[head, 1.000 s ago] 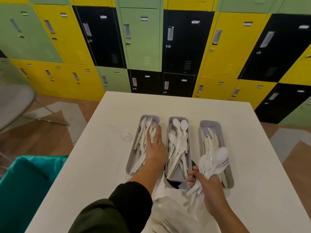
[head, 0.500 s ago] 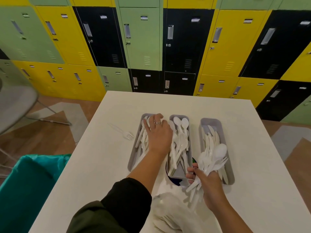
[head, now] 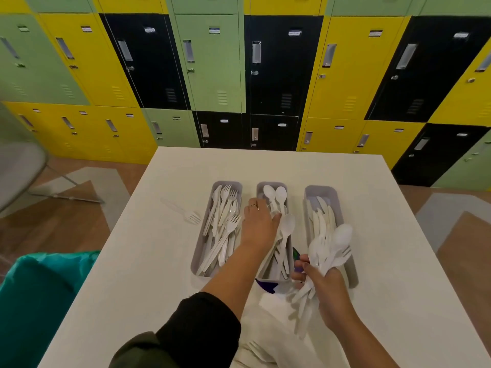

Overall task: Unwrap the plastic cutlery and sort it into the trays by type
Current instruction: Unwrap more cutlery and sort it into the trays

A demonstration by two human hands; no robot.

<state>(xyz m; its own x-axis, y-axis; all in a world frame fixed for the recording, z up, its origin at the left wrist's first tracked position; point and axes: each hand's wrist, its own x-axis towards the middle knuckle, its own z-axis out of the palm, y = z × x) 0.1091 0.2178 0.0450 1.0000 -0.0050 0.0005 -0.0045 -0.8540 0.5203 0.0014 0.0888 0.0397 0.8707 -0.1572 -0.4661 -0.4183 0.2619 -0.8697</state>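
Three grey trays stand side by side on the white table [head: 372,208]. The left tray [head: 198,251] holds forks, the middle tray [head: 271,185] spoons, the right tray [head: 322,191] knives. My left hand [head: 259,224] reaches across the gap between the left and middle trays, and its fingertips touch the spoons [head: 287,227] in the middle tray. My right hand [head: 325,284] grips a bundle of white cutlery [head: 333,245], mostly spoons with a fork, over the near end of the right tray. Clear plastic wrapping [head: 271,328] lies at the table's near edge.
One loose fork [head: 187,213] lies on the table left of the trays. A teal-lined bin [head: 39,301] stands at the near left, a grey chair [head: 18,168] farther left. Coloured lockers [head: 265,75] fill the wall behind the table.
My left hand has moved from the fork tray to the right, and its fingers are now in the spoon tray. My right hand keeps hold of the bundle and has hardly moved.
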